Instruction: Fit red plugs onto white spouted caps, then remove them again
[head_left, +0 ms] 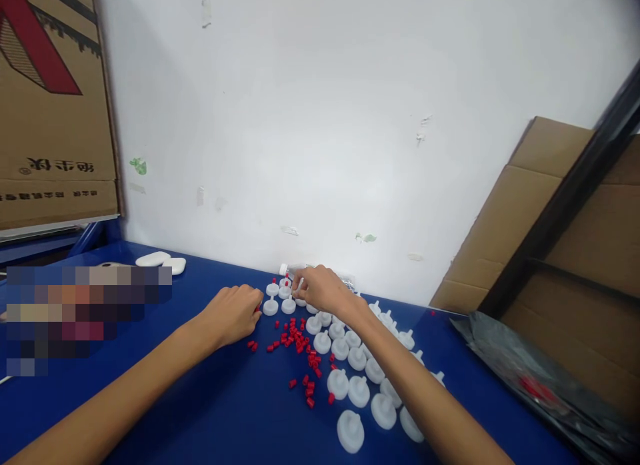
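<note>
My left hand (236,313) is closed near the back of the blue table, with a bit of a red cap (258,308) showing at its fingertips. Over the back row of white round pieces with upright stems, my right hand (320,288) curls its fingers down in a pinch; what lies between them is hidden. Just left of these fingers, a few white pieces (285,292) carry red caps on their stems. Bare-stemmed white pieces (271,308) stand beside my left hand. Loose red caps (299,338) are scattered between my forearms.
Many more white pieces (351,432) spread under and around my right forearm. A clear bottle (284,269) lies against the wall. White cases (174,266) sit back left. A plastic bag (540,385) and cardboard (515,212) stand right; a large carton (55,132) is at upper left.
</note>
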`<state>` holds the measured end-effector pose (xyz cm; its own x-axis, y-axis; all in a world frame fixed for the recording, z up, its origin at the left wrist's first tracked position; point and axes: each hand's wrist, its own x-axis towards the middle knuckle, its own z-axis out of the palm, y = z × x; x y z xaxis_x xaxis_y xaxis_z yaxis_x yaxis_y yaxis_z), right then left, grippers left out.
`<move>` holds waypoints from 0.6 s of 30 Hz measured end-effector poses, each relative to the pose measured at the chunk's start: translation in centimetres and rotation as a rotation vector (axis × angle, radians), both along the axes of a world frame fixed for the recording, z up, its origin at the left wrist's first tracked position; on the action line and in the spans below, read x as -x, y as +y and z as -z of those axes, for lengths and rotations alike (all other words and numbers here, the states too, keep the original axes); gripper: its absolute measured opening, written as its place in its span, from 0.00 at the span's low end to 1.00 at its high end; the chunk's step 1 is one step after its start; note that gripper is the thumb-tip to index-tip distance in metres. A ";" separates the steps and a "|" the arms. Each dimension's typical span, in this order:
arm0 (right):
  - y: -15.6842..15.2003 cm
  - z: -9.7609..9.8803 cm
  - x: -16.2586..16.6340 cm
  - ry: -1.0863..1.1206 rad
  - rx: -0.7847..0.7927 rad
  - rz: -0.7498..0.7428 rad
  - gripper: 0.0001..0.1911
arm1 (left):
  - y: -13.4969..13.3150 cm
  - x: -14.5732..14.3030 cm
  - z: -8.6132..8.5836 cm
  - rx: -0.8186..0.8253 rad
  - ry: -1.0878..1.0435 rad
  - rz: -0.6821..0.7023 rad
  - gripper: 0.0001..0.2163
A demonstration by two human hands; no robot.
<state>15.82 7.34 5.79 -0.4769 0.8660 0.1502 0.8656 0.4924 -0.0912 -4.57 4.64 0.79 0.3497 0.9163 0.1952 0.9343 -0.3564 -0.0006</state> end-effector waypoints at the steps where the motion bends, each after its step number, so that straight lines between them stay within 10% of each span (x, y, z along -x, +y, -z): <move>1: -0.1 -0.2 -0.2 -0.009 0.009 0.008 0.03 | 0.0 0.0 0.0 0.009 -0.009 0.000 0.07; 18: 2.1 -0.8 -2.8 -0.226 0.374 0.159 0.13 | -1.2 -2.4 -0.1 0.153 -0.200 0.149 0.08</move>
<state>18.59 9.41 6.55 -0.3183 0.9061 -0.2788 0.9464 0.3209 -0.0376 -2.16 3.49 0.92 0.4510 0.8819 0.1376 0.8479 -0.4714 0.2425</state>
